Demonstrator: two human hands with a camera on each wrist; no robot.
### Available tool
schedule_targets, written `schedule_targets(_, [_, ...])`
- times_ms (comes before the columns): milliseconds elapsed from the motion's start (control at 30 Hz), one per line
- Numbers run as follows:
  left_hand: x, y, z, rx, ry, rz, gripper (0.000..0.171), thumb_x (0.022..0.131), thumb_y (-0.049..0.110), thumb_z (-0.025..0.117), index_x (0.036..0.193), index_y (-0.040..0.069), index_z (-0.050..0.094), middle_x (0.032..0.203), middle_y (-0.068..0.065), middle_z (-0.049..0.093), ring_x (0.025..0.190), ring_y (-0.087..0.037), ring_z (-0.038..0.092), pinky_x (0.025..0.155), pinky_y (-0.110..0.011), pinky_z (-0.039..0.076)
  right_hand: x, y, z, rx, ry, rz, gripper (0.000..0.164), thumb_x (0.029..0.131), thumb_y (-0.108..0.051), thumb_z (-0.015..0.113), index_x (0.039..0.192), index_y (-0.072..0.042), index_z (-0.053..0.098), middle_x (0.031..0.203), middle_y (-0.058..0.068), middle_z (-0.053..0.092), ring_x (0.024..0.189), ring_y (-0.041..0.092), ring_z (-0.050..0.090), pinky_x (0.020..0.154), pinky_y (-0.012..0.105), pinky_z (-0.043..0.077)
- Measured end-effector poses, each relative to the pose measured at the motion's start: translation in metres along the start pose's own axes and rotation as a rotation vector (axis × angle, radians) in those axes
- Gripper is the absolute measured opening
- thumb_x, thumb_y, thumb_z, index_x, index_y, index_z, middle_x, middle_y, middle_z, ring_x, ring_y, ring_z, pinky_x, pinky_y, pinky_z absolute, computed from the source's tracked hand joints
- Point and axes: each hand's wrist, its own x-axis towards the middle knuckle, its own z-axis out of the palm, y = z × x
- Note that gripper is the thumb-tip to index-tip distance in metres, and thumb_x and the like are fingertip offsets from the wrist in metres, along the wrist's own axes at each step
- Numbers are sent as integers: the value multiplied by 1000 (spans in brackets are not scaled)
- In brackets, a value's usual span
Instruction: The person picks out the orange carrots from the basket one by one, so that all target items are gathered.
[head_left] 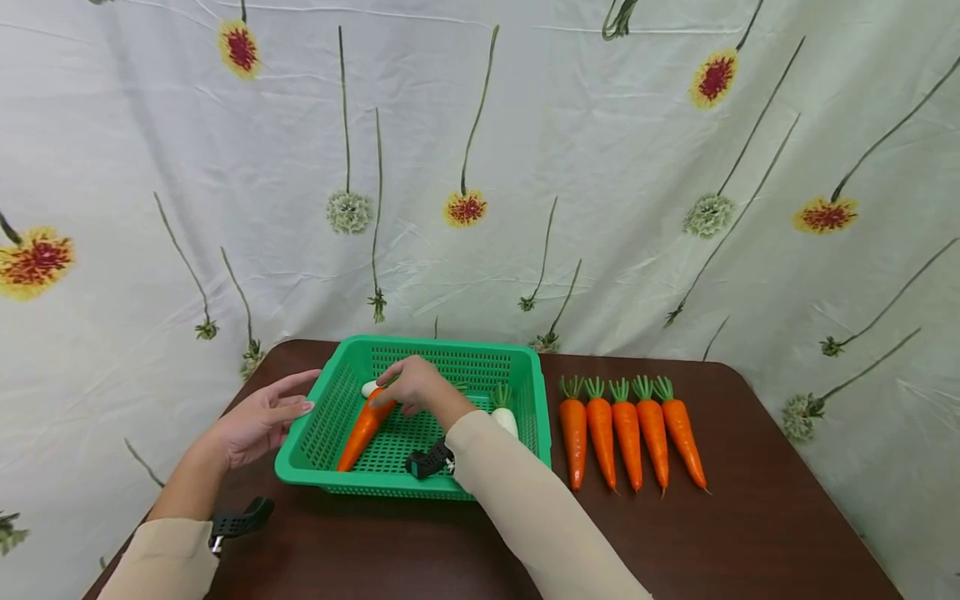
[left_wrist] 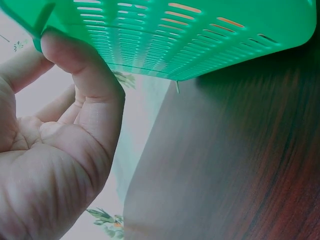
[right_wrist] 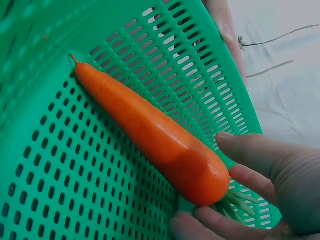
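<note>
An orange carrot (head_left: 365, 433) with green stems lies inside a green slotted basket (head_left: 442, 482), slanting along its left side. My right hand (head_left: 416, 385) reaches into the basket at the carrot's thick end. In the right wrist view, its thumb and fingers spread around the top of the carrot (right_wrist: 150, 130), close to its surface and the stems. My left hand (head_left: 258, 421) is at the basket's left rim, fingers loosely extended. In the left wrist view, the thumb (left_wrist: 75, 55) touches the rim from outside.
A white radish (head_left: 504, 419) with green leaves lies at the basket's right, partly behind my sleeve; another white piece (head_left: 370, 388) shows beside the carrot. Several carrots (head_left: 602, 433) lie in a row on the dark table (head_left: 757, 508) right of the basket. A flowered cloth (head_left: 600, 150) hangs behind.
</note>
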Motion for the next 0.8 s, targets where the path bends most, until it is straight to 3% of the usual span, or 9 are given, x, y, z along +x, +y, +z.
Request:
schedule_targets(433, [-2, 1, 0, -14, -6, 12, 68, 108, 4, 46, 163, 9, 7, 126, -2, 72, 106, -25, 76, 88, -47, 62, 3, -3, 7, 73, -55, 42, 43, 84, -7, 84, 125, -12, 74, 121, 15, 66, 105, 41, 71, 91, 50, 62])
schedule_targets(800, [-1, 2, 1, -5, 10, -6, 73, 108, 6, 48, 164, 7, 1, 126, -1, 73, 106, -25, 76, 88, -47, 61, 9, 2, 10, 181, -57, 60, 43, 83, 3, 82, 124, -6, 73, 115, 18, 67, 103, 39, 72, 94, 51, 60])
